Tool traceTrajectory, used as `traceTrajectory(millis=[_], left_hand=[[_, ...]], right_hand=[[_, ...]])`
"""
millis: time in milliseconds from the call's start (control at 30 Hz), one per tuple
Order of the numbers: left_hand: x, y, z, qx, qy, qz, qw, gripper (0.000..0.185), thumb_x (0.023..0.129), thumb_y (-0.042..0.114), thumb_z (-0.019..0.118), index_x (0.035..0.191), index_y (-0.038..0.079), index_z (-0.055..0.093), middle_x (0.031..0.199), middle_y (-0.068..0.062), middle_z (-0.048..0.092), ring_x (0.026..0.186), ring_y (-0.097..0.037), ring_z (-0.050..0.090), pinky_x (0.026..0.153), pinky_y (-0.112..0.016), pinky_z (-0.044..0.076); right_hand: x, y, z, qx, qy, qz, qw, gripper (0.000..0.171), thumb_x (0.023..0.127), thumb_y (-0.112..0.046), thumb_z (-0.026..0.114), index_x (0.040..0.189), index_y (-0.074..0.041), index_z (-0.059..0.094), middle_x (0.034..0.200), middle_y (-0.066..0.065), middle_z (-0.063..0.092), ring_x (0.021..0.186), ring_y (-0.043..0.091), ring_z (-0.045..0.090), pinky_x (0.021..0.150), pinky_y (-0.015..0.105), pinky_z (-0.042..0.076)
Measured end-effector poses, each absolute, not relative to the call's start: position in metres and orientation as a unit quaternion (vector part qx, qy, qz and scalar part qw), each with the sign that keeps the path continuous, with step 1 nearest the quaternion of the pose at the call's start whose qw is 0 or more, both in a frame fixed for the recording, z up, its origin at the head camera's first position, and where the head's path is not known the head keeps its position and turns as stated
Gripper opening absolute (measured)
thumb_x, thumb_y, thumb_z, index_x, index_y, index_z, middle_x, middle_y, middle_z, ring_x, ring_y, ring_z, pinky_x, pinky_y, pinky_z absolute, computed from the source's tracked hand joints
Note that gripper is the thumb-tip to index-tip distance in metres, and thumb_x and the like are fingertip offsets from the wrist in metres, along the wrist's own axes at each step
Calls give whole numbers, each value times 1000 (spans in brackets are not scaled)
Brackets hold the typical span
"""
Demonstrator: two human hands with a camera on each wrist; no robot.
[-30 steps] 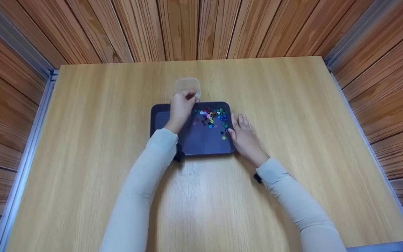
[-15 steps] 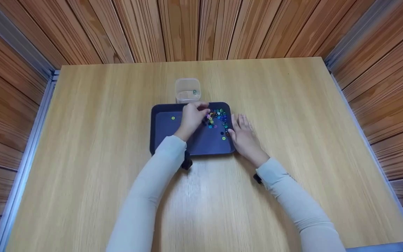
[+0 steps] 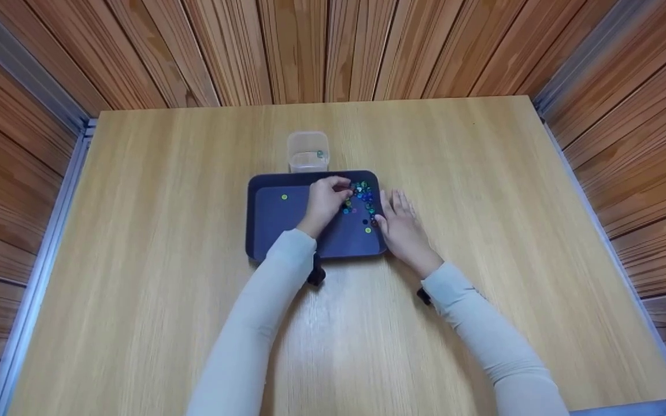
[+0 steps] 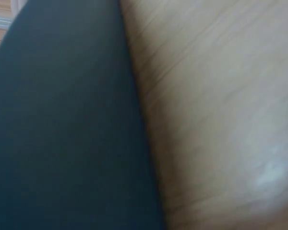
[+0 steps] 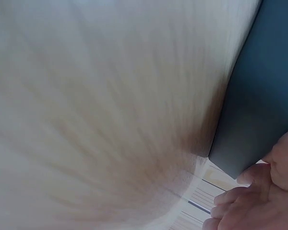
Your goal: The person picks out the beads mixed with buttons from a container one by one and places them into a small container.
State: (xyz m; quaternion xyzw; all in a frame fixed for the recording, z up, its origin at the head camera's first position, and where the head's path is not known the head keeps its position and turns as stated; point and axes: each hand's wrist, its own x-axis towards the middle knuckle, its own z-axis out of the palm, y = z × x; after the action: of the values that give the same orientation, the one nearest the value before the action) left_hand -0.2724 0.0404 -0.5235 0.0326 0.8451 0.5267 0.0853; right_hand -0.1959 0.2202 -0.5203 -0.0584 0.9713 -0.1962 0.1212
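The dark tray (image 3: pixel 275 222) lies on the wooden table (image 3: pixel 136 231), with a clear box (image 3: pixel 308 151) just behind it holding one bead. The left hand (image 3: pixel 327 199), fingers curled, reaches into the colourful beads (image 3: pixel 362 196); whether it pinches one I cannot tell. The right hand (image 3: pixel 402 222) rests flat at the tray's right rim.

A light wooden table (image 3: pixel 136 242) fills most of the head view, its grain running away from the viewer, and a soft sheen is seen on its near middle. It is enclosed on three sides by walls of reddish-brown wooden slats (image 3: pixel 298 52). Grey metal rails (image 3: pixel 38 271) are set along the left and right edges of the table, and a further strip (image 3: pixel 628 409) is seen at the near right corner.
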Motion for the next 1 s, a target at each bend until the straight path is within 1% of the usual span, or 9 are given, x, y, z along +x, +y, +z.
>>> traceTrajectory(millis=[133,367,533,667,833,1000], left_hand=[[-272,40,-525,30,848,522,82,23,91,7,70,114,1,73,110,-13,75,100,-21,70,89,-30,56],[-272,40,-527,34,855,510,85,21,91,6,70,111,3,75,111,-11,75,103,-20,69,91,-31,55],[-271,43,-529,36,857,505,94,20,91,4,69,110,5,75,110,-9,75,97,-18,69,86,-29,56],[-270,46,-531,33,867,489,88,19,92,4,68,110,6,75,109,-8,75,94,-16,69,83,-28,57],[-269,49,-532,30,888,452,85,20,92,7,69,110,9,76,111,-5,75,98,-15,69,88,-29,56],[-268,50,-531,53,913,398,68,21,93,10,69,112,11,75,116,-4,74,109,-17,68,97,-33,53]], right_hand=[[-196,219,-520,-61,972,-196,117,60,109,-33,30,160,-9,9,166,24,5,155,37,-1,126,51,6],[-195,219,-519,-65,971,-199,115,59,109,-32,30,159,-7,10,165,25,6,155,38,0,126,52,6],[-196,220,-520,-63,970,-204,116,59,109,-32,29,159,-7,9,165,25,6,155,38,0,126,51,6],[-196,220,-521,-62,970,-206,116,60,109,-33,29,159,-7,10,165,26,6,155,38,0,126,51,5],[-195,220,-520,-60,970,-206,117,60,109,-32,30,159,-7,9,165,26,6,155,38,-1,126,50,6],[-194,219,-519,-58,969,-208,118,60,109,-33,30,160,-8,8,165,26,5,155,38,-1,126,51,6]])
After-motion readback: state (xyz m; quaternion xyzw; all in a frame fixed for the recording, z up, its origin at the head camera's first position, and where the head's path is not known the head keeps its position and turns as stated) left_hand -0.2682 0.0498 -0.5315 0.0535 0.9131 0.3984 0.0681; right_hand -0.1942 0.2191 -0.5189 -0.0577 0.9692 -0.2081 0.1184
